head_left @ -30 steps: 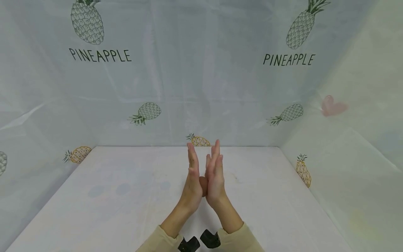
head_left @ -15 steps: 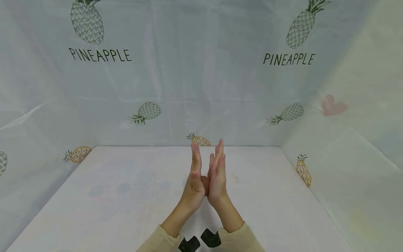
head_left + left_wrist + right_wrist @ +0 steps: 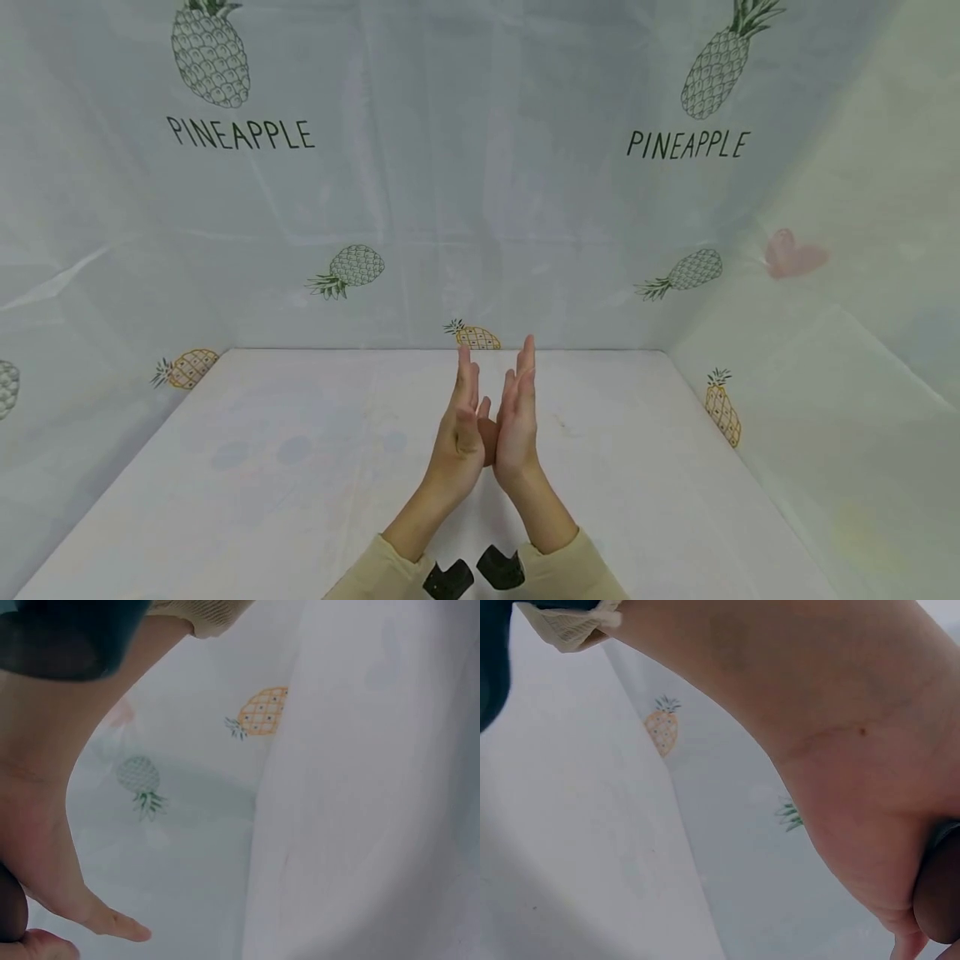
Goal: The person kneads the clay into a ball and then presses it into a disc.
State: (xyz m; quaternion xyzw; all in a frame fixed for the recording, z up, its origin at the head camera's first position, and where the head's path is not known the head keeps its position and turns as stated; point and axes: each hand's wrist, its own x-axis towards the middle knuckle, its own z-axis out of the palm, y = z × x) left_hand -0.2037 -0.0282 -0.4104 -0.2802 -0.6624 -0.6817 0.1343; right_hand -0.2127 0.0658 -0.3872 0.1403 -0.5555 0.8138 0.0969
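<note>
In the middle of the head view, a brown rounded lump (image 3: 488, 440) sits between the two palms, well above the bottom edge of the frame. Its material cannot be told. My left hand (image 3: 459, 442) presses it from the left, with fingers pointing up and thumb toward the camera. From the other side, the palm of my right hand (image 3: 516, 433) touches it, its fingers also straight. The palms hide much of the lump. At the left border of the left wrist view, part of the dark lump (image 3: 10, 907) shows; the right wrist view has the lump (image 3: 940, 896) at its right border.
A white table surface (image 3: 300, 500) lies under the hands. Behind it hangs a pale sheet (image 3: 480, 183) printed with pineapples, and similar sheeting (image 3: 847, 358) runs along the sides. Black wrist cameras (image 3: 501, 568) are close together between the beige sleeves (image 3: 386, 571).
Both hands and the lump have shifted slightly right from one second ago. The left hand has slid and turned a little against the right, and more of its fingers show. The lump stays between the palms.
</note>
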